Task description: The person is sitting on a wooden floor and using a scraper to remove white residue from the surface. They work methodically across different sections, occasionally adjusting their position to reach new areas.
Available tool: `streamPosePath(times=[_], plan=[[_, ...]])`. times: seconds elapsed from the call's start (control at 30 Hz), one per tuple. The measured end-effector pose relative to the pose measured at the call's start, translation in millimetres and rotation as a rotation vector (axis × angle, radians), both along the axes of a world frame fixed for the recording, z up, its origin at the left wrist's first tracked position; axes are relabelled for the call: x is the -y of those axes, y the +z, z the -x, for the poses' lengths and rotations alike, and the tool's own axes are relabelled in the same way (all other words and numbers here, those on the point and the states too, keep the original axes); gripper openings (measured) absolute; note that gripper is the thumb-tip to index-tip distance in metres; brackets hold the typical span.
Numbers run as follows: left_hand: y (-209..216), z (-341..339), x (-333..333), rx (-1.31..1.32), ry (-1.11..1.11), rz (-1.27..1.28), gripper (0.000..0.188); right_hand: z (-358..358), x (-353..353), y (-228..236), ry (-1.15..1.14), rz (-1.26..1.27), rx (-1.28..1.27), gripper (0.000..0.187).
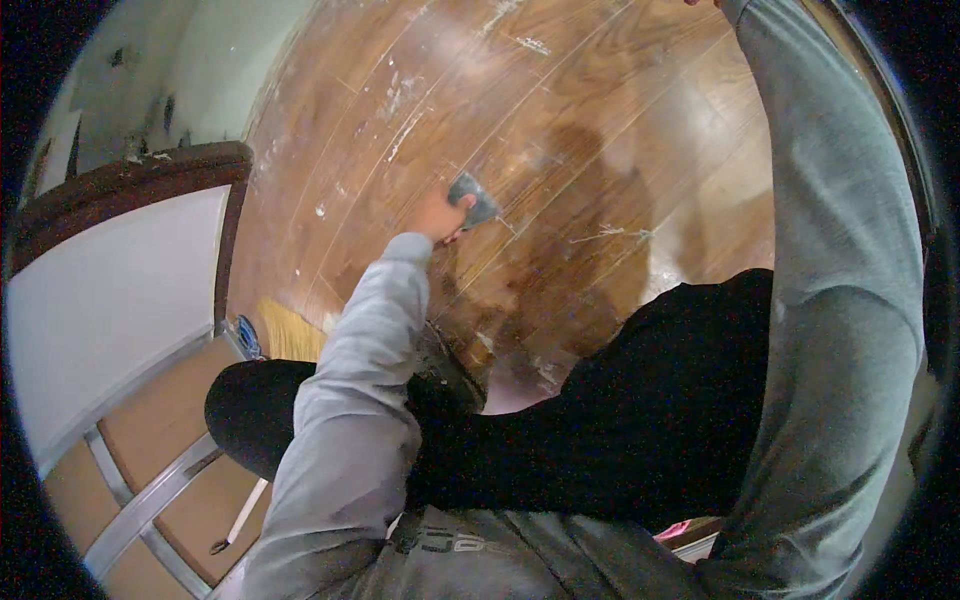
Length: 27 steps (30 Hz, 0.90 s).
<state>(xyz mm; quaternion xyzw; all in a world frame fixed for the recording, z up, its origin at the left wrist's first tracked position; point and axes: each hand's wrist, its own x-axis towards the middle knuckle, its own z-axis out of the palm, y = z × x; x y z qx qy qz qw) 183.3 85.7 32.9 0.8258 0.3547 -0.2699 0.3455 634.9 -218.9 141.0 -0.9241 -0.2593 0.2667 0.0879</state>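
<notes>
My left hand (436, 216) is closed around a scraper with a flat grey blade (480, 204), the thumb lying on its face. The blade rests at or just over the brown wood-patterned floor (560, 100), beside a thin pale line of residue. Whether its edge touches the floor I cannot tell. My right arm (840, 230) reaches far forward along the right side. Only a sliver of my right hand (708, 2) shows at the top edge, with its fingers mostly cut off.
White smears and scraps (612, 233) mark the floor. At left stand a dark-wood-edged white panel (120, 310) and a stained pale wall (200, 70). Yellow bristles (288, 330) lie by my left knee, near a metal-framed brown panel (170, 400). My black-trousered legs (640, 420) are bent below.
</notes>
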Motion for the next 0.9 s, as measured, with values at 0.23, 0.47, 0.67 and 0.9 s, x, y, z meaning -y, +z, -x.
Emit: streamPosePath(times=[0.23, 0.47, 0.67, 0.9], plan=[[44, 41, 16, 0.002, -0.18, 0.014, 0.054, -2, 2, -5, -0.003, -0.006, -0.002, 0.07], [12, 39, 41, 0.043, -0.111, -0.113, 0.051, 0, -1, -5, 0.008, -0.002, 0.0, 0.07], [11, 19, 51, 0.056, 0.047, 0.114, 0.052, 1, 1, -6, 0.007, 0.0, 0.001, 0.07], [-8, 9, 59, 0.018, -0.044, 0.018, 0.052, 1, 3, -5, 0.007, -0.004, 0.003, 0.07]])
